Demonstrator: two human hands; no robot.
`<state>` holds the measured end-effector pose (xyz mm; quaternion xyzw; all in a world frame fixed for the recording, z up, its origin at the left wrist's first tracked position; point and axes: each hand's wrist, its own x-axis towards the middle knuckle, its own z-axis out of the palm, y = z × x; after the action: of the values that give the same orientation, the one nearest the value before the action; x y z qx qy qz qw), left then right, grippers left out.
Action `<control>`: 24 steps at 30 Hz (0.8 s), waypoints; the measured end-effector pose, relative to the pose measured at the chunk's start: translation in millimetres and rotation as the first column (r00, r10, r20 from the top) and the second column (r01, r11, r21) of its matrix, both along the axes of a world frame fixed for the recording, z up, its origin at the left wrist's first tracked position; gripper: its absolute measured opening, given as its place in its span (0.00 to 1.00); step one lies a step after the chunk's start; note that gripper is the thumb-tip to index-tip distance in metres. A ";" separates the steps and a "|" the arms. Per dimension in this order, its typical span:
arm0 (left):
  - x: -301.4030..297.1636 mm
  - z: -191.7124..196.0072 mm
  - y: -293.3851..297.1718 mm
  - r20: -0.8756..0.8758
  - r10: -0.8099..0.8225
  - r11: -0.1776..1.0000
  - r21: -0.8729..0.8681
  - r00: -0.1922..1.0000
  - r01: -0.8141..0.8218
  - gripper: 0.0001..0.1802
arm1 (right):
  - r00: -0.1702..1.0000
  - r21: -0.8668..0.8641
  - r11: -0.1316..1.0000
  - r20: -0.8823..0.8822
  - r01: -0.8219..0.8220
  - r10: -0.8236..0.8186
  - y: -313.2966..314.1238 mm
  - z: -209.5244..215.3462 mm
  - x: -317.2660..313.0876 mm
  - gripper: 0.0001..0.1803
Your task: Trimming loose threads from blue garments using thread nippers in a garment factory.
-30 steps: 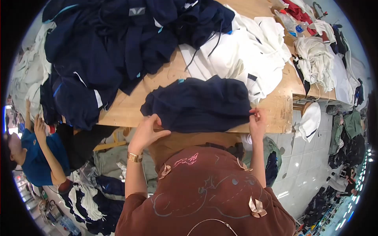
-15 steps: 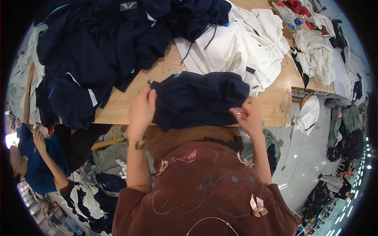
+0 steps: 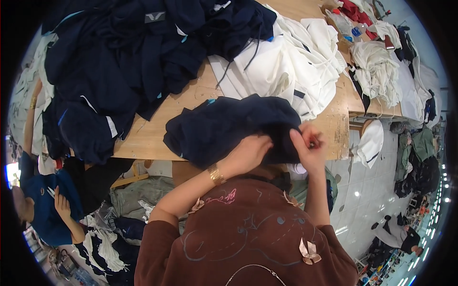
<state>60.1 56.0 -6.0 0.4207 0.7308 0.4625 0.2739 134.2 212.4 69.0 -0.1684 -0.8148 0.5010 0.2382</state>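
Note:
A navy garment (image 3: 219,126) lies bunched at the front edge of the wooden table, right before me. My left hand (image 3: 250,151) reaches across to the garment's right part, with its fingers curled down on the cloth. Close by, my right hand (image 3: 311,145) is closed at the right end of the garment, its thumb against the fabric. Something small and dark shows between its curled fingers, too hidden to name. The fabric between the hands is in dark shadow.
A big heap of navy garments (image 3: 119,62) covers the table's left. White garments (image 3: 296,62) lie behind the piece at hand. Cream cloth (image 3: 377,71) is piled on the right-hand table (image 3: 353,102). At left, a person in a blue top (image 3: 52,202) holds a pale slim object.
My left hand has left the garment's left edge and crossed right, near my right hand. The garment has shifted slightly left and spread. My right hand has turned against its right end.

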 end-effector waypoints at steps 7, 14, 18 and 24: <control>-55.5 -9.0 -39.7 -0.293 -0.241 0.665 -0.744 0.925 -0.063 0.16 | 0.970 -0.047 0.986 -0.193 -0.159 0.147 16.3 67.3 18.5 0.20; -56.2 141.7 -69.8 -0.262 -0.344 0.796 -0.591 0.902 0.133 0.36 | 0.976 0.434 0.880 -0.181 0.191 -0.123 42.0 71.6 0.4 0.18; -46.9 160.3 -85.2 -0.440 -0.646 0.680 -0.702 0.624 0.209 0.27 | 0.966 0.251 0.944 -0.199 0.213 -0.165 48.4 69.9 5.5 0.19; -59.3 196.7 -61.6 -0.602 -0.257 0.954 -0.031 0.756 0.299 0.35 | 0.995 -0.132 0.987 -0.053 -0.096 0.090 26.1 84.8 18.8 0.21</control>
<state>0.8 -5.5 190.7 0.6579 0.6930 0.2838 0.0797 153.0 238.4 153.8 -0.1339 -0.7805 0.5690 0.2216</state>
